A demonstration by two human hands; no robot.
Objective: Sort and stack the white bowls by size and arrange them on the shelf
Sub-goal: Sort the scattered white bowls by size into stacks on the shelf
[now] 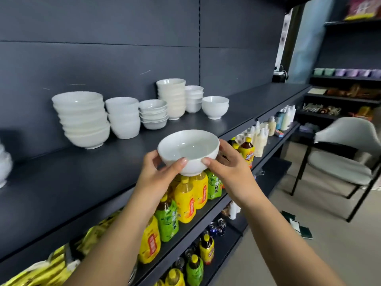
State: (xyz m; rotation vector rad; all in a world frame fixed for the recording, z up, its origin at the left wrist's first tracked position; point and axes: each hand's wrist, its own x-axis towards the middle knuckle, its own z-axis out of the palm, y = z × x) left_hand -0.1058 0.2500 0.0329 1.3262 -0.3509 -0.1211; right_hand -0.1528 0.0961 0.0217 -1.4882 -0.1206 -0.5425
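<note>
Holding one white bowl (pixel 188 151) with both hands, you are, I judge, at the step of choosing which pile it belongs to. Your left hand (pixel 162 172) and your right hand (pixel 228 164) each grip it from one side, with the thumb pressed on the near wall and the other fingers curled round the far wall. The bowl is upright and empty, in the air at the front edge of the shelf (pixel 82 182), not resting on it.

By its width it seems to match the widest pile (pixel 82 118) at the left or the second pile (pixel 123 118) beside it; I cannot tell which. The next move calls for comparing the rims, then lowering the bowl straight down onto the top one.

Please take care: the widest pile leans a little, and the piles stand very close together. The shallow pile (pixel 153 114), the cream pile (pixel 172 98) and the pair of bowls (pixel 215 107) look too narrow for it. Drink bottles (pixel 185 199) stand on the lower shelf under the bowl, so a slip would strike them. A chair (pixel 346 153) stands well apart at the right.
</note>
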